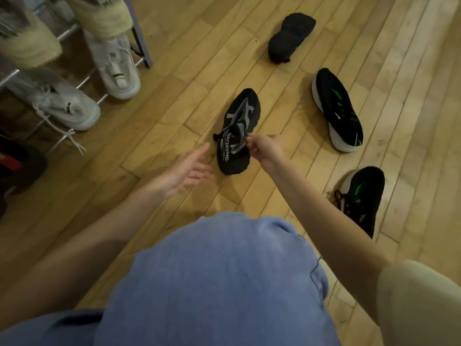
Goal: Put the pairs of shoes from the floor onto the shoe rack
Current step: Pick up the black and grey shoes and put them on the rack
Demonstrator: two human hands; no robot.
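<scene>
Right hand (263, 148) pinches the black-grey shoe (238, 132), toe pointing away; left hand (190, 168) open beside it.

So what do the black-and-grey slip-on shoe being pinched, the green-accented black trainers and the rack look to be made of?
The black-and-grey slip-on shoe, pinched by the right hand, looks like soft matte knit fabric: it lies flat and floppy. The black trainers with green accents seem to be mesh uppers on thick pale soles, probably foam. The shoe rack looks like metal: thin rails with a dull shine.

Shoe rack (74, 28) (upper left) blurred, cut off by the frame edge.
</scene>
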